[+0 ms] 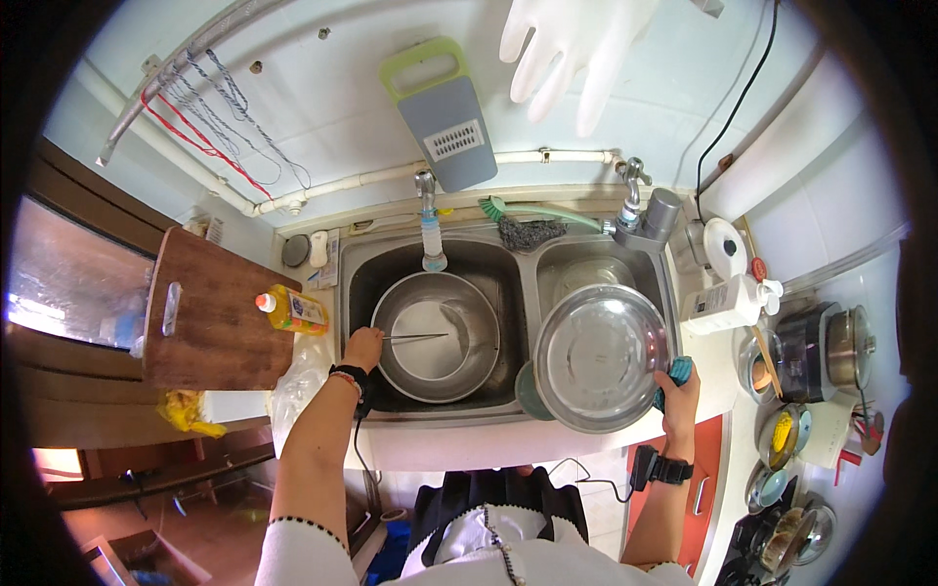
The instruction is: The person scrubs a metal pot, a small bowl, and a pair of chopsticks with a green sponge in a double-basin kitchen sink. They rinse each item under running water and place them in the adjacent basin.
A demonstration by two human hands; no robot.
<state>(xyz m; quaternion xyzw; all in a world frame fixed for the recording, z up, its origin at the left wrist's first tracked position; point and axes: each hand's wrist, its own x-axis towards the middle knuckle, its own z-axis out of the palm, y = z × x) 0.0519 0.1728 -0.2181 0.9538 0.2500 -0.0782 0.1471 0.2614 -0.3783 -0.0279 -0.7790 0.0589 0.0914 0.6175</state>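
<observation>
My left hand [364, 348] grips a thin dark rod [416, 336], perhaps a chopstick, which points right over a round metal basin [432, 381]. This basin sits in the left compartment of a steel double sink [529, 293], below a faucet [432, 245]. My right hand [680, 395] holds the rim of a second shiny metal basin [601, 359]. A teal cloth [681, 368] is also in that hand, against the rim. The second basin overlaps the right compartment and the counter's front edge. A green round dish [533, 395] shows partly from beneath it.
A yellow detergent bottle [297, 310] and wooden board [220, 315] are at left. Behind the sink lie a green-handled brush [542, 211] and dark scouring mesh [531, 233]. A second faucet [630, 194] and white pump bottle [725, 304] stand at right. Bowls [769, 487] line the right counter.
</observation>
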